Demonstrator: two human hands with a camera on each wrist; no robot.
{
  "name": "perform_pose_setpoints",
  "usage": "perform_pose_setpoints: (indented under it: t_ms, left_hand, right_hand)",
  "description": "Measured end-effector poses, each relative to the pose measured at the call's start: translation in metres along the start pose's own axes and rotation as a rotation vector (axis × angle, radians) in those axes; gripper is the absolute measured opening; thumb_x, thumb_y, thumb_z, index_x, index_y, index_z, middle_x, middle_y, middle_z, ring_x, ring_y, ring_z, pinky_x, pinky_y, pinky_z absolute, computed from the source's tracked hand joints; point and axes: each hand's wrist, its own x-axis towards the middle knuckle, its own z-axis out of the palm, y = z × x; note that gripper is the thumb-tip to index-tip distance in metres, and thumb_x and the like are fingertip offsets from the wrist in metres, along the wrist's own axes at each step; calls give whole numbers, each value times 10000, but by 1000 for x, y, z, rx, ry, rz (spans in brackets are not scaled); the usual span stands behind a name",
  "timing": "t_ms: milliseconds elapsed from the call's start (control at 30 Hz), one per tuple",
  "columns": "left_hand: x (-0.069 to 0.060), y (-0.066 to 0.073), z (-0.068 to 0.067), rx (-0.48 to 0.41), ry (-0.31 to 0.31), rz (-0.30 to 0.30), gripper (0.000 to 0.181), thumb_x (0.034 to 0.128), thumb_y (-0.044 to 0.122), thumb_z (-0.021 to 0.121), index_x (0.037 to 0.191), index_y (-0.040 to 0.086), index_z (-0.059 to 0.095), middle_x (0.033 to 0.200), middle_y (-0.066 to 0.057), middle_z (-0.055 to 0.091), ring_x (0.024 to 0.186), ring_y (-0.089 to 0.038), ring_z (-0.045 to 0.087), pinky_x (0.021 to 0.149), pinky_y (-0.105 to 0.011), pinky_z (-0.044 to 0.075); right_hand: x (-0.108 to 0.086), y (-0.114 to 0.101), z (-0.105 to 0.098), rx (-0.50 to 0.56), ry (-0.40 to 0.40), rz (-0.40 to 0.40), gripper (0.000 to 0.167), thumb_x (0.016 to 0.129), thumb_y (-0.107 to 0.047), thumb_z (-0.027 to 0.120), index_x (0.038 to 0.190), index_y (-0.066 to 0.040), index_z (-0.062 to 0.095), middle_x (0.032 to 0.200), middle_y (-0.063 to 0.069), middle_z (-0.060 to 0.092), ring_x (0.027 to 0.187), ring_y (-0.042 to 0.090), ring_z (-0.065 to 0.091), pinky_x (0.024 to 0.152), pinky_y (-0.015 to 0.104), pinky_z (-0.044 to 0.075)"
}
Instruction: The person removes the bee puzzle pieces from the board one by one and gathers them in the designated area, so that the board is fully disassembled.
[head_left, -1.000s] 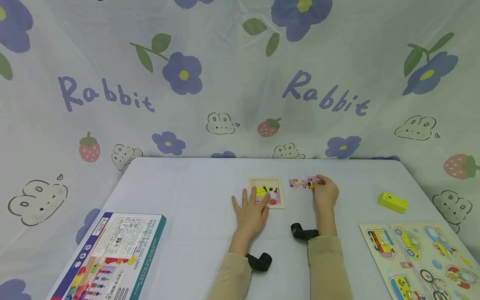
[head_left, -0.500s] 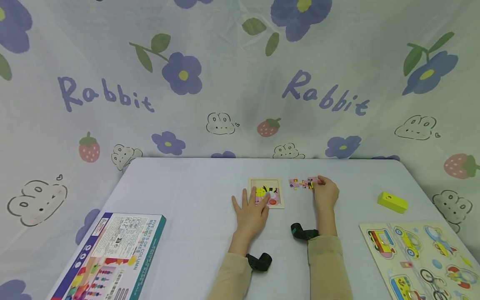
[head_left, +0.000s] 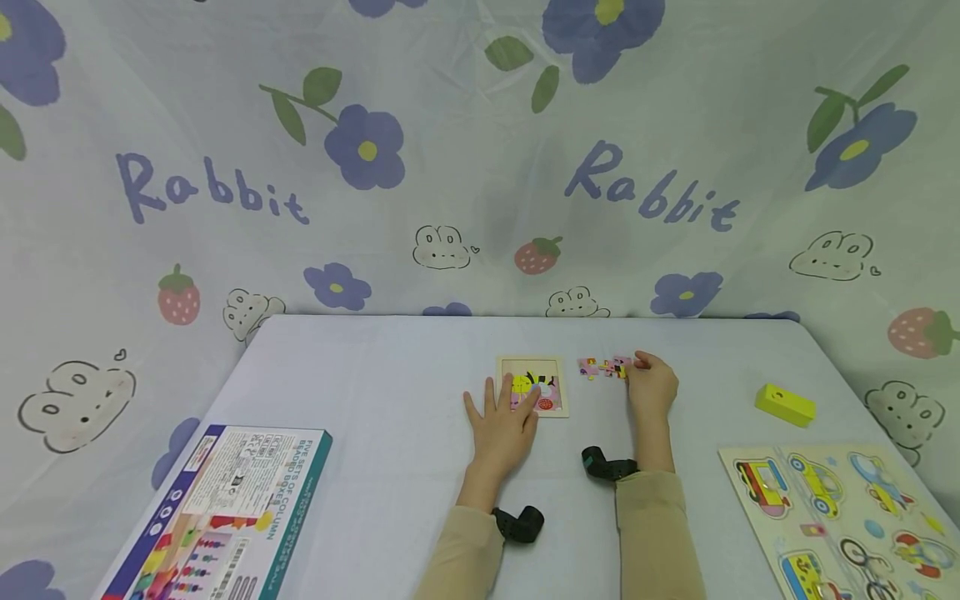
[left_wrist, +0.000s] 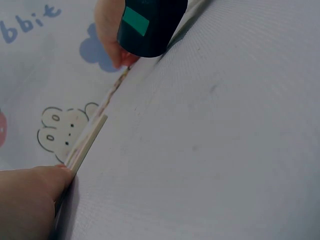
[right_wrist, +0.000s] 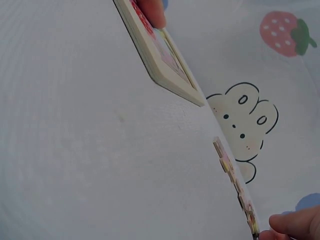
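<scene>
Flat on the table lies a small square jigsaw tray [head_left: 566,392] with a pale wooden rim, partly filled with a pink and yellow picture. My left hand [head_left: 501,435] rests on its lower left part with fingers spread, covering some of the picture. To the right of the tray, several loose jigsaw pieces [head_left: 590,367], pink with yellow and dark marks, lie in a row. At the row's right end, my right hand [head_left: 652,388] pinches a jigsaw piece with curled fingers; the piece is mostly hidden. The right wrist view shows its fingertips [right_wrist: 295,223] at the end of the row.
A yellow block [head_left: 785,405] lies to the right. In front of it is a wooden vehicle puzzle board [head_left: 825,533]. A boxed bead set [head_left: 247,475] lies at the front left. A printed curtain [head_left: 465,167] hangs behind the table's back edge.
Both hands stay almost still. The pieces by my right fingertips have shifted very slightly; the tray has not moved.
</scene>
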Motion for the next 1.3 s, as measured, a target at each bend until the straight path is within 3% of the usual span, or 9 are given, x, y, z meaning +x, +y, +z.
perform_pose_setpoints:
  t_ms: [200, 333, 533, 633, 1000, 1300]
  left_hand:
    - [0, 0, 0, -2, -4, 1, 396, 961, 381, 405, 1352, 362, 464, 1501, -112, 269, 1377, -411, 151, 1015, -684, 16]
    - [0, 0, 0, -4, -9, -2, 397, 963, 382, 400, 1356, 364, 459, 1504, -111, 262, 1379, -409, 143, 1015, -683, 11]
    - [0, 0, 0, 8, -11, -6, 399, 964, 385, 401, 1360, 367, 452, 1505, -111, 259, 1381, -407, 137, 1014, -685, 11]
    - [1, 0, 0, 9, -21, -11, 400, 966, 382, 397, 1363, 368, 446, 1510, -109, 246, 1385, -404, 120, 1015, -684, -4]
    - [1, 0, 1, 18, -29, -18, 403, 965, 392, 397, 1366, 377, 439, 1513, -107, 239, 1388, -396, 118, 1019, -679, -4]
    - [2, 0, 1, 24, -32, -14, 403, 966, 393, 397, 1366, 376, 439, 1515, -118, 225, 1388, -397, 119, 1017, -681, -3]
  right_hand:
    - [-1, -4, -1, 19, -18, 31, 305, 872, -59, 566, 1152, 57, 605, 1016, 211, 620, 961, 326, 561, 843, 414, 426]
    - [-2, -9, 0, 31, -31, 35, 303, 876, -52, 559, 1160, 39, 610, 1003, 184, 622, 867, 275, 584, 704, 272, 435]
    - [-4, -15, 7, 42, -64, -49, 291, 857, -32, 594, 1137, 41, 625, 950, 185, 633, 713, 161, 607, 538, 95, 390]
    - [-6, -19, 12, 57, -91, -77, 295, 852, -24, 595, 1138, 41, 624, 947, 193, 634, 693, 124, 598, 531, 64, 393]
    - [-20, -40, 29, 72, -188, -180, 294, 839, -19, 614, 1130, 23, 631, 934, 191, 639, 770, 270, 632, 573, 154, 443]
    - [-32, -52, 43, 177, -338, -139, 300, 857, -49, 618, 1154, -3, 621, 975, 182, 624, 747, 222, 636, 627, 205, 520]
